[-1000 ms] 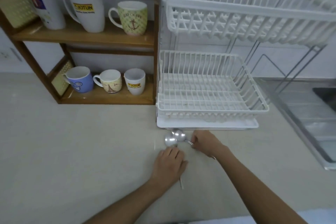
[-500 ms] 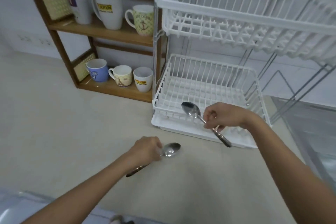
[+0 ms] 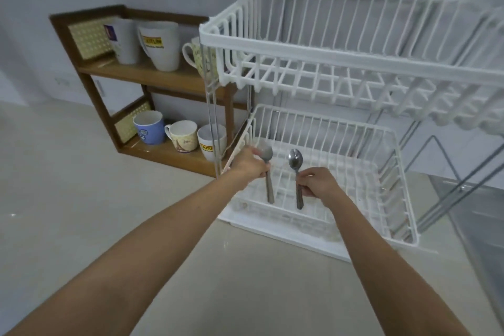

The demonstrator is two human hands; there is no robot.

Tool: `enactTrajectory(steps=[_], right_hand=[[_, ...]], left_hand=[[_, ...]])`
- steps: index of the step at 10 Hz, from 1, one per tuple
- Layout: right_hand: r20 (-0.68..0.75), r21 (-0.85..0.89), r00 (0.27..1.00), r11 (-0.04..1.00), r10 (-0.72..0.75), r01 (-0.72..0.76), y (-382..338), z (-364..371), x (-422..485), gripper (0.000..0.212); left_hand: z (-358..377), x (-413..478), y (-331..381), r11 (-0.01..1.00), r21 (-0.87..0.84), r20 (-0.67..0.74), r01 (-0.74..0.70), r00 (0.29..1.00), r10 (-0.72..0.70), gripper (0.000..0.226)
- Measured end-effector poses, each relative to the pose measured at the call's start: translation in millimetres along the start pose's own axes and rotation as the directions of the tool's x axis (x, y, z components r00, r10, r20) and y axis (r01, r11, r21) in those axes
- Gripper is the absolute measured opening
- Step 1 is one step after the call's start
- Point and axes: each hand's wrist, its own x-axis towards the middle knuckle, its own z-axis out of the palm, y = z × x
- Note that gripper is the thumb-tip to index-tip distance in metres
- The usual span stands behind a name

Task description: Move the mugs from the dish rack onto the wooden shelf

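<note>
Several mugs stand on the wooden shelf (image 3: 152,79): three on the top board, among them a tall white mug (image 3: 161,45), and three on the bottom board, a blue mug (image 3: 148,127), a cream mug (image 3: 183,136) and a white mug (image 3: 210,142). The white two-tier dish rack (image 3: 341,128) holds no mugs. My left hand (image 3: 249,165) grips a metal spoon (image 3: 267,172) upright over the lower basket's left side. My right hand (image 3: 317,183) grips a second spoon (image 3: 296,174) upright beside it.
A white drip tray (image 3: 286,237) lies under the rack on the beige counter (image 3: 81,199). A steel sink (image 3: 480,215) lies at the right edge. The rack's metal legs stand right beside the shelf's right post.
Both hands lifted the spoons off the counter and carried them over the lower basket, turning them bowl-up. The camera shifted right and closer to the rack.
</note>
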Motion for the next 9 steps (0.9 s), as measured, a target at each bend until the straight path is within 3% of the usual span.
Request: enactTrajectory(steps=[2,5,7,9], right_hand=[[-0.057,-0.045,0.998,0.999,-0.021,0.019,14,10,10,0.006],[-0.117,-0.386,0.981,0.917,-0.156,0.099,17,21,16,0.009],[-0.103,-0.425,0.979,0.898,-0.174,0.115,14,19,11,0.013],[-0.203,-0.320,0.943,0.928,-0.264,0.192,2,9,-26,0.028]], left_hand=[[44,34,-26,0.986,0.150,-0.062,0.073,0.996,-0.064,0.026],[55,45,-47,0.897,0.436,-0.138,-0.077,0.979,0.151,0.022],[46,38,-42,0.842,0.518,-0.096,-0.146,0.969,0.228,0.019],[14,2,-37,0.684,0.546,0.022,-0.484,0.824,0.566,0.011]])
